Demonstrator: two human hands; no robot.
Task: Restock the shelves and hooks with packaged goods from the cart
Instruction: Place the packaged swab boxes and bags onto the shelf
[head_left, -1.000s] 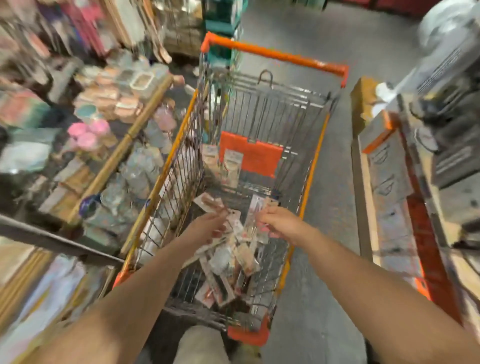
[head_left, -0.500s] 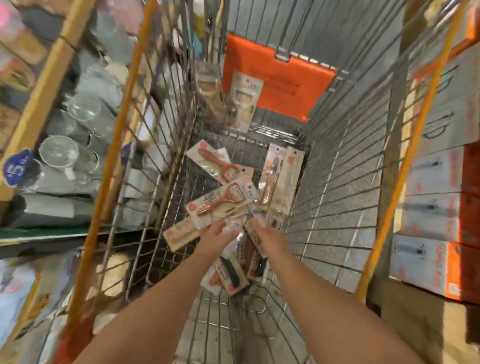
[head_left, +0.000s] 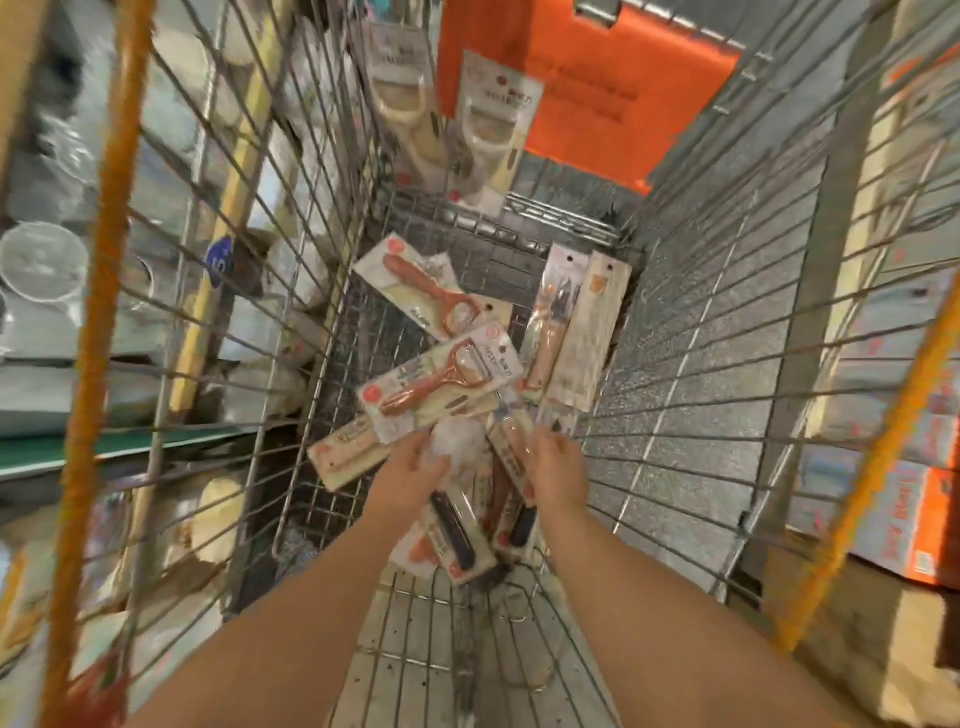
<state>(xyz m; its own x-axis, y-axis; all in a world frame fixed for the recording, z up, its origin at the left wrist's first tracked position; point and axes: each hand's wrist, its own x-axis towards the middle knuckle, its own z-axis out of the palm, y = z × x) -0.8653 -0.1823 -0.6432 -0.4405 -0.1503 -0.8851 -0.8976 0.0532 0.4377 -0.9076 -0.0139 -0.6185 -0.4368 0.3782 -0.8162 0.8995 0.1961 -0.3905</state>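
I look straight down into a wire cart (head_left: 691, 332) with orange rails. On its floor lies a loose heap of carded kitchen tools: an orange peeler pack (head_left: 441, 382) on top, a second peeler pack (head_left: 415, 283) behind it, long knife packs (head_left: 576, 332) to the right. Two pale peeler packs (head_left: 493, 130) lean on the far wall. My left hand (head_left: 413, 475) rests on the pile, fingers on a crinkled clear packet (head_left: 457, 441). My right hand (head_left: 556, 467) touches a clear-fronted pack (head_left: 511, 441) beside it. Whether either hand grips is unclear.
An orange plastic flap (head_left: 613, 88) covers the cart's far end. Left of the cart, shelves hold glass jars and bowls (head_left: 44, 265). Orange-and-white boxes (head_left: 883, 499) are stacked on the right. Dark-handled packs (head_left: 457, 535) lie nearest me on the cart floor.
The view has dropped from above the whole cart to close inside it. Both hands went down from the cart's rim level to the pile on the floor.
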